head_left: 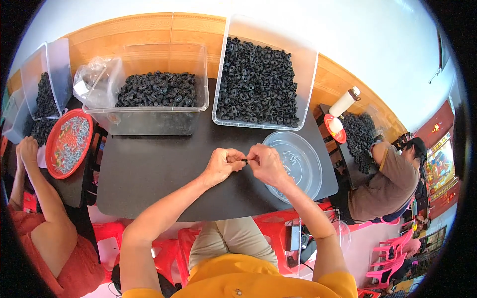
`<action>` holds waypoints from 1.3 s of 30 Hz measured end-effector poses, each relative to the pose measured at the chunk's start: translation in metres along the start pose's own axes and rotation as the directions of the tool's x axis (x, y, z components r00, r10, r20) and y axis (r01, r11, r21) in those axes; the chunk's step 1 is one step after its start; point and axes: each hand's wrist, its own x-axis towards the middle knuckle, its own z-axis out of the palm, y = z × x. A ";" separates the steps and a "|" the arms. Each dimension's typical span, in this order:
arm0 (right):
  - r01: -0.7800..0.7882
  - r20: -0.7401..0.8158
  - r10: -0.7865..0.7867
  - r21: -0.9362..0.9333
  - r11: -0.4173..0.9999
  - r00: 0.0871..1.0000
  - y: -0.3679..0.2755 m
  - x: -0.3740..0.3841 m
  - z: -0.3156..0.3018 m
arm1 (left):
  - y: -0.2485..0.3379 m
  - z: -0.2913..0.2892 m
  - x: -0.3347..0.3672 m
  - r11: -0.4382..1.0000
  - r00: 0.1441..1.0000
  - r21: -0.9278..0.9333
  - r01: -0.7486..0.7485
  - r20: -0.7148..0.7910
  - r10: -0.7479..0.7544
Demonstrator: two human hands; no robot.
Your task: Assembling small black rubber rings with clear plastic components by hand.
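Note:
My left hand (223,165) pinches a small dark piece (245,161), probably one of the black plastic parts, above the middle of the dark table. Directly opposite, my right hand (268,164) has its fingers pressed together against the same piece. Whatever else those fingertips hold is too small and covered to make out. Just right of my right hand stands a round clear plastic tub (314,171), with a few thin silvery pieces (290,159) inside; my right wrist passes over its near left rim.
Two clear bins, one wide (149,121) and one tall (308,74), hold heaps of black plastic parts along the table's far side. At left, a person's hands (28,150) work beside a red tray (87,134). Another person (390,184) sits at right near a black heap (358,136).

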 end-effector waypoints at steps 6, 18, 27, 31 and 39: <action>0.081 -0.105 -0.086 -0.050 0.995 0.991 -0.004 -0.001 0.011 | 0.005 0.007 -0.002 0.993 0.993 0.121 -0.002 -0.117 0.017; 0.115 -0.053 -0.121 -0.091 0.989 0.991 -0.024 -0.005 0.010 | 0.011 -0.001 -0.002 0.985 0.994 -0.168 0.050 -0.087 -0.065; 0.152 -0.090 -0.167 -0.150 0.977 0.982 -0.029 -0.007 0.012 | 0.009 0.000 0.000 0.973 0.994 -0.219 0.074 -0.058 -0.089; 0.202 -0.089 -0.225 -0.214 0.956 0.970 -0.024 -0.006 0.016 | 0.013 0.000 -0.003 0.969 0.997 -0.246 0.028 -0.059 -0.044; 0.212 -0.072 -0.239 -0.264 0.941 0.968 -0.034 -0.010 0.016 | 0.009 -0.010 0.003 0.985 0.993 -0.142 0.099 0.082 -0.088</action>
